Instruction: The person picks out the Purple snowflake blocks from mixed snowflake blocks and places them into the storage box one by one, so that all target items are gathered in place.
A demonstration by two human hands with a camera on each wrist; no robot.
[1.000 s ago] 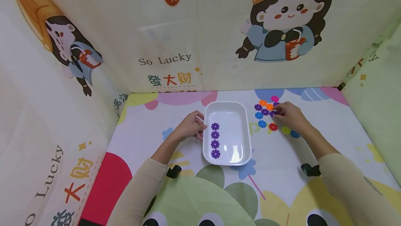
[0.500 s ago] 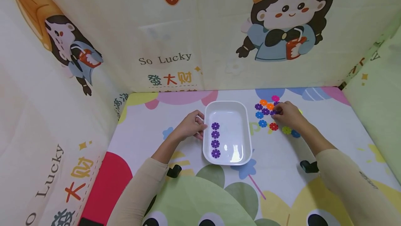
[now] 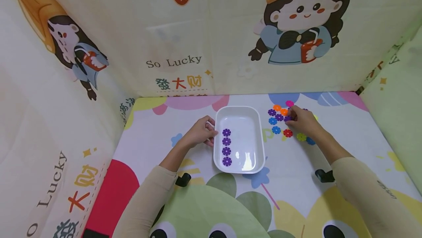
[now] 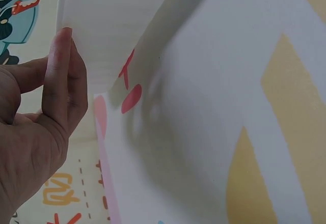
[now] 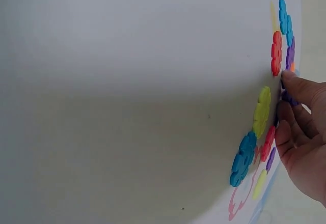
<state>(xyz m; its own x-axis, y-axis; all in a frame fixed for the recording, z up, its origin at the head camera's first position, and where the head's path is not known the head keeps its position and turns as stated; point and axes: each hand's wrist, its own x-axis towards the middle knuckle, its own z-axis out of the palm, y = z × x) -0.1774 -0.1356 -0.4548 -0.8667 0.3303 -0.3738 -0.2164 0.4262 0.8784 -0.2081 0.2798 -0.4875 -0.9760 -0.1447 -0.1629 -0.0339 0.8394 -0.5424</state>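
A white rectangular tray (image 3: pixel 245 128) lies in the middle of the table in the head view. Inside it, along the left side, several purple flower-shaped plastic discs (image 3: pixel 226 141) form a column. My left hand (image 3: pixel 200 132) holds the tray's left rim between thumb and fingers; in the left wrist view the fingertips meet the tray (image 4: pixel 112 25). To the right of the tray, my right hand (image 3: pixel 304 120) is down among loose discs, its thumb and fingers pinching a purple disc (image 5: pixel 289 99) at the table surface. The fingers partly hide that disc.
Around the right hand lie loose discs: orange (image 3: pixel 277 108), pink (image 3: pixel 289 103), blue (image 3: pixel 276 130), red (image 3: pixel 288 133) and yellow-green (image 3: pixel 301 137). A printed cloth wall (image 3: pixel 224 47) rises behind the table.
The right hand's fingers have shifted slightly at the purple discs, and one purple disc now shows more beside the thumb. The left hand and tray stay in place.
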